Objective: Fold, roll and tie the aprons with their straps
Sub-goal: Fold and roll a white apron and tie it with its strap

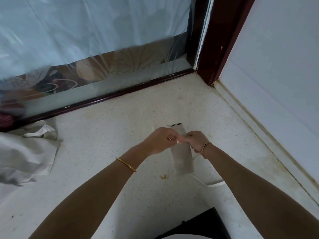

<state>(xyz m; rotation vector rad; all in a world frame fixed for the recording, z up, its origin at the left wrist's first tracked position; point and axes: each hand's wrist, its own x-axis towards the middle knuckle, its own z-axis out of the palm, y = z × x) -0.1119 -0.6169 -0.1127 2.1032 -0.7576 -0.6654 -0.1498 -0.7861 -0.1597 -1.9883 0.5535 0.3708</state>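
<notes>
Largest in view was the speckled off-white stone counter [120,118], bounded at 12 o'clock by a frosted glass panel under clear plastic sheeting [86,40] and at 3 o'clock by a plain white wall [276,66]. A dark red frame post [222,40] stood in the corner at 1 o'clock.

At 9 o'clock lay a loose heap of pale grey cloth [22,152], judged to be aprons not yet folded.

The pale grey rolled apron [183,157] lay on the counter just right of centre, its length running from 12 to 6 o'clock.

The left hand [160,140] and right hand [196,140] met over the far half of the roll. Each grip was closed in a pinch, apparently on the white fabric strap [214,184]. The material between the fingertips was too blurred to confirm. A free length of strap trailed from beneath the right wrist toward 5 o'clock.

A small brown crumb [164,176] lay at 7 o'clock of the roll.

Assessment: folding and rolling appeared complete for this apron, and tying was in hand. The next move would call for drawing the knot tight across the roll without letting it unwind.
</notes>
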